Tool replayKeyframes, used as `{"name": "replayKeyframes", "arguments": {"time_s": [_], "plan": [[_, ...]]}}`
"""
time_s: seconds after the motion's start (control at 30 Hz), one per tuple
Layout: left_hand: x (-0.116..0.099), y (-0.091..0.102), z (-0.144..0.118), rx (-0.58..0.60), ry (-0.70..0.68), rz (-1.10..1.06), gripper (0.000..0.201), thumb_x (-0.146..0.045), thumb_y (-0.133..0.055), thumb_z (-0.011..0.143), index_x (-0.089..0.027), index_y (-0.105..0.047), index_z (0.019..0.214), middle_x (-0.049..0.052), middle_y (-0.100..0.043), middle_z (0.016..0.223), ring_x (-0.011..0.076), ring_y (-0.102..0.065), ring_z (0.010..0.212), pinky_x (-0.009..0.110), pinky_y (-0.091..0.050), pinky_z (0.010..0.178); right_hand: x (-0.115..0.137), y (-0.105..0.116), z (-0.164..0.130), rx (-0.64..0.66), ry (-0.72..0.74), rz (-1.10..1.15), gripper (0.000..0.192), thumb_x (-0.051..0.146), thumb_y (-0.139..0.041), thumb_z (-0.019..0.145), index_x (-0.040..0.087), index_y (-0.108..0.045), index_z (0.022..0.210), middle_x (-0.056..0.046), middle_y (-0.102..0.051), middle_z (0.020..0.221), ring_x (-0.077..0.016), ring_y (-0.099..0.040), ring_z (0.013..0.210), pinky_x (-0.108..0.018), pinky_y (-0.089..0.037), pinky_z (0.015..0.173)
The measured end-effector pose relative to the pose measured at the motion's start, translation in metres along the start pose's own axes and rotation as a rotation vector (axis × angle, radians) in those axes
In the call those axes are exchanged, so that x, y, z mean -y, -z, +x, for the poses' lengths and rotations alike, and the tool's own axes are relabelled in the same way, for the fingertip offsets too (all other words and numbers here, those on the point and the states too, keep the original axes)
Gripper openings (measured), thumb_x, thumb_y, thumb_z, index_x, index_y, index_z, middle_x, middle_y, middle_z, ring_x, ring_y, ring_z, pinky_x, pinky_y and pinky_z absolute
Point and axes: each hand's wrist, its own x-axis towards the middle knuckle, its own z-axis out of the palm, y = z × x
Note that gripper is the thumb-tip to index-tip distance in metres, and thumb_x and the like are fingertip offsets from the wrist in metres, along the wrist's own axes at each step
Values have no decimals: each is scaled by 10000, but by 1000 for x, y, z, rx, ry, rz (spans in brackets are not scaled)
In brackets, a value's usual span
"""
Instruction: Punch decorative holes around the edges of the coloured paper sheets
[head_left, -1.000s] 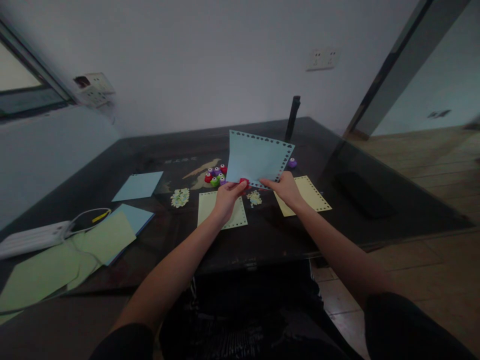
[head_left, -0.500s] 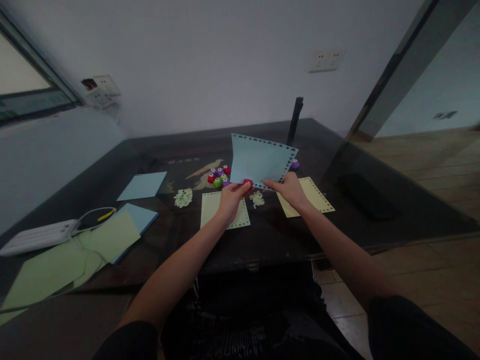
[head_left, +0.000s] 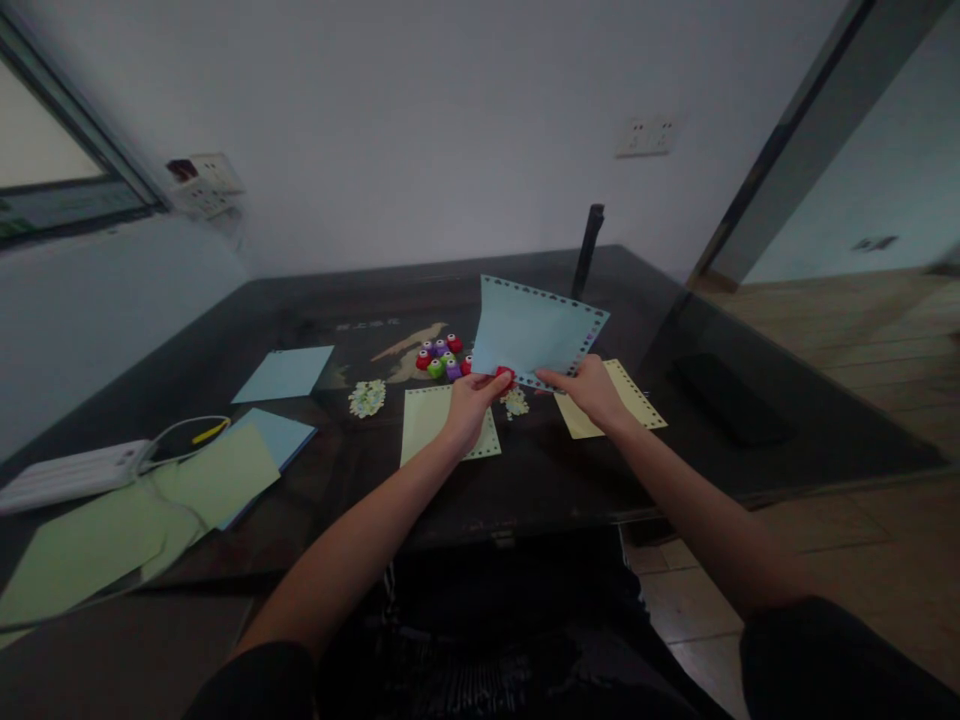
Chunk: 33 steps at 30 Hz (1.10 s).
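Note:
A light blue paper sheet (head_left: 534, 330) with punched holes along its edges is held up above the dark table (head_left: 525, 470). My left hand (head_left: 471, 402) pinches a small red punch (head_left: 505, 375) clamped on the sheet's lower edge. My right hand (head_left: 592, 390) grips the same lower edge a little to the right. Below my hands lie a pale green punched sheet (head_left: 431, 418) and a yellow punched sheet (head_left: 630, 395), with a small heap of paper cut-outs (head_left: 514, 402) between them.
Several small coloured punches (head_left: 442, 357) cluster behind the left hand. Another cut-out heap (head_left: 366, 397), blue sheets (head_left: 283, 373), green sheets (head_left: 210, 475) and a white power strip (head_left: 71, 475) lie left. A dark post (head_left: 587, 250) stands at the back; a black object (head_left: 731, 400) lies right.
Both hands and the blue sheet have shifted slightly to the right and down in the picture; the grip on the sheet and the red punch is unchanged.

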Motion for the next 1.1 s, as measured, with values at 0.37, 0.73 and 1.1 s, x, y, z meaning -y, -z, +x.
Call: {"name": "replayKeyframes", "arguments": {"time_s": [0.37, 0.73, 1.1], "plan": [[6, -4, -4, 40, 31, 46, 317, -323, -808, 564, -106, -708, 772, 74, -710, 761, 159, -642, 705, 331, -480, 794, -27, 5, -11, -67, -5, 39, 344, 378, -720, 658, 146, -684, 909, -112, -716, 935, -259, -682, 800, -414, -568, 713], [6, -3, -4, 64, 49, 77, 361, -345, -800, 581, -83, -702, 809, 95, -714, 814, 167, -656, 741, 337, -478, 828, -28, 3, -11, -83, -73, 81, 353, 373, -738, 622, 139, -683, 881, -105, -720, 899, -241, -685, 754, -402, -580, 696], [6, 0, -5, 115, 63, 109, 392, -321, -780, 621, -91, -662, 914, 119, -704, 950, 190, -663, 856, 353, -473, 872, -28, 2, -10, -66, -84, 165, 305, 341, -739, 617, 140, -681, 839, -82, -721, 847, -224, -682, 718, -398, -585, 684]]}}
